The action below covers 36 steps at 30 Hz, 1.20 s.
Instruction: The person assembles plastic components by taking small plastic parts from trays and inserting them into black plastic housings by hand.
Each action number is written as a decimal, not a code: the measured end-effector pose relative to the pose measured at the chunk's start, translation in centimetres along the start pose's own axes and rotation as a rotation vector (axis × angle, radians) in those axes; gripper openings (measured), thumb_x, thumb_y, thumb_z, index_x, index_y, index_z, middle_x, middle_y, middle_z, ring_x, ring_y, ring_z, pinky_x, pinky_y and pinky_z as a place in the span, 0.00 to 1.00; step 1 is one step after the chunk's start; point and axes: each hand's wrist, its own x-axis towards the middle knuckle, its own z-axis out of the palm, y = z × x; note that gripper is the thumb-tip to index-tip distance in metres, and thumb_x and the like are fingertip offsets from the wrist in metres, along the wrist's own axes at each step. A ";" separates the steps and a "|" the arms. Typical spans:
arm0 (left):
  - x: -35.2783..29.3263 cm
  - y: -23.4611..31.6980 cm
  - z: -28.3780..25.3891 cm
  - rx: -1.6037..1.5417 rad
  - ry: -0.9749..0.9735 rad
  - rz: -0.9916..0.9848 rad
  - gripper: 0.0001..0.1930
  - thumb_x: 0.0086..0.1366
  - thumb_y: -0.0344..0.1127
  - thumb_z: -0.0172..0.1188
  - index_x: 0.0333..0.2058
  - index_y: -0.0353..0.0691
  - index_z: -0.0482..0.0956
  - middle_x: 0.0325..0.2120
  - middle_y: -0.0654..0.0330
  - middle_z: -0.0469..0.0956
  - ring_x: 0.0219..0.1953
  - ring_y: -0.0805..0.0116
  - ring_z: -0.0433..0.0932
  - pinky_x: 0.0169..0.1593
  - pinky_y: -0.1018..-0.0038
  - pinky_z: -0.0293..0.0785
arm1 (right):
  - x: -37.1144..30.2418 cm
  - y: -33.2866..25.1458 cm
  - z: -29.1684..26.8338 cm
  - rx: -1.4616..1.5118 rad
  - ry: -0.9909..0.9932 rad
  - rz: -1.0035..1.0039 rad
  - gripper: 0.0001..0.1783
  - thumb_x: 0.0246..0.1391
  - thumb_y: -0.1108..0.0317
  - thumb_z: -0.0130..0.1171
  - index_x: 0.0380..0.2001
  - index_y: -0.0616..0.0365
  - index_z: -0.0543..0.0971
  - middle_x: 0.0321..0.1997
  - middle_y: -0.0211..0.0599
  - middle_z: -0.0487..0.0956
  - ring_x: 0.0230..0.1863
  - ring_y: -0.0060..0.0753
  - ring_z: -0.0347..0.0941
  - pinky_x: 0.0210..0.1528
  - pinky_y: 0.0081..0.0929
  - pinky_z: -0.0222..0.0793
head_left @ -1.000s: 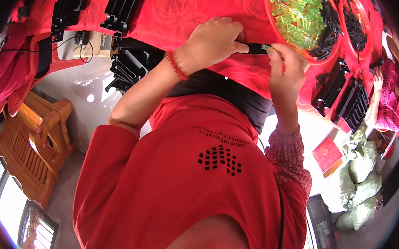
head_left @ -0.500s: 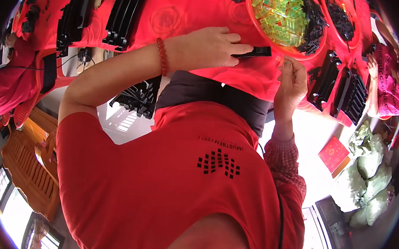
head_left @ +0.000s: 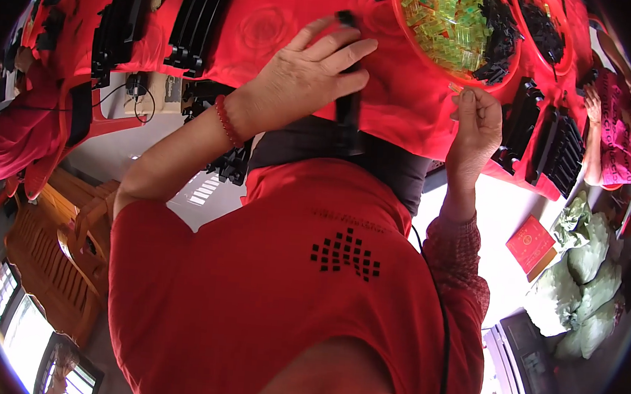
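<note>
My left hand (head_left: 306, 72), with a red bead bracelet on the wrist, has its fingers round a long narrow black plastic strip (head_left: 347, 115). The strip stands crosswise to the table edge; its lower end is smeared by motion and the fingers hide its middle. Between thumb and forefinger, my right hand (head_left: 478, 124) pinches a small yellowish clear plastic piece (head_left: 455, 88). Just beyond that hand is a round red basket (head_left: 415, 52). Inside lie many yellow-green clear pieces (head_left: 444, 30) on the left and small black pieces (head_left: 497, 45) on the right.
A red cloth (head_left: 269, 29) covers the table. Black strips are stacked at the left (head_left: 199, 24) and right (head_left: 556, 152). A second red basket (head_left: 565, 61) holds black pieces. Other people sit at both sides, one in a pink top (head_left: 20, 129). Pale bags (head_left: 580, 289) stand on the right.
My left hand has drawn back leftward, and the black strip in it has turned from lying sideways to pointing toward my body. The right hand has shifted slightly right, still pinching the small piece.
</note>
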 end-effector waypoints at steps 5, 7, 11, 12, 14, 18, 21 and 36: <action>-0.7 1.0 1.8 0.039 -0.030 -0.199 0.12 0.57 0.38 0.62 0.39 0.43 0.77 0.34 0.63 0.77 0.46 0.63 0.75 0.63 0.56 0.64 | 0.0 -0.5 1.0 -0.023 -0.054 -0.049 0.07 0.64 0.71 0.57 0.42 0.63 0.76 0.37 0.33 0.79 0.36 0.20 0.76 0.36 0.17 0.72; -0.3 1.6 2.8 -0.029 0.007 -0.254 0.14 0.57 0.41 0.63 0.39 0.43 0.77 0.33 0.63 0.77 0.44 0.63 0.76 0.59 0.59 0.66 | -0.2 -0.7 1.7 -0.023 -0.055 -0.062 0.07 0.64 0.72 0.57 0.42 0.63 0.76 0.37 0.33 0.79 0.37 0.20 0.76 0.37 0.17 0.72; 0.1 2.6 4.7 -0.176 0.026 -0.412 0.23 0.54 0.49 0.69 0.44 0.42 0.76 0.33 0.62 0.79 0.38 0.60 0.77 0.48 0.63 0.70 | -0.1 -0.3 2.7 0.018 -0.122 -0.095 0.05 0.62 0.73 0.59 0.41 0.61 0.78 0.35 0.32 0.80 0.35 0.21 0.75 0.37 0.20 0.72; 0.2 2.8 4.8 -0.224 0.027 -0.479 0.24 0.53 0.49 0.69 0.44 0.42 0.76 0.33 0.61 0.80 0.39 0.58 0.78 0.48 0.63 0.71 | -0.2 -0.1 2.9 -0.044 -0.164 -0.164 0.05 0.60 0.74 0.60 0.40 0.60 0.79 0.35 0.32 0.80 0.35 0.21 0.75 0.38 0.22 0.72; 0.0 3.0 4.6 -0.242 0.025 -0.503 0.24 0.53 0.48 0.70 0.44 0.42 0.76 0.34 0.61 0.80 0.40 0.57 0.78 0.49 0.62 0.71 | -0.3 0.1 3.5 -0.153 -0.145 -0.200 0.05 0.57 0.73 0.64 0.38 0.56 0.80 0.34 0.30 0.81 0.35 0.23 0.74 0.45 0.27 0.67; -0.9 3.0 4.0 -0.283 0.001 -0.547 0.25 0.52 0.46 0.71 0.46 0.43 0.76 0.39 0.59 0.79 0.46 0.55 0.77 0.51 0.61 0.70 | 0.0 0.6 4.2 -0.420 -0.212 -0.497 0.08 0.52 0.68 0.67 0.36 0.48 0.80 0.34 0.24 0.81 0.36 0.26 0.73 0.50 0.30 0.51; -1.8 3.0 3.8 -0.225 0.006 -0.526 0.24 0.53 0.44 0.70 0.47 0.42 0.76 0.40 0.59 0.78 0.45 0.59 0.77 0.50 0.64 0.70 | -0.1 0.9 4.4 -0.538 -0.276 -0.578 0.07 0.52 0.67 0.66 0.35 0.47 0.80 0.33 0.22 0.80 0.37 0.26 0.73 0.51 0.32 0.52; -3.7 2.1 5.3 -0.473 0.122 -0.552 0.23 0.51 0.32 0.71 0.47 0.47 0.75 0.42 0.63 0.77 0.49 0.58 0.74 0.54 0.63 0.66 | -0.2 1.6 4.7 -0.755 -0.362 -0.681 0.04 0.54 0.66 0.63 0.34 0.48 0.78 0.33 0.21 0.79 0.38 0.27 0.72 0.53 0.37 0.50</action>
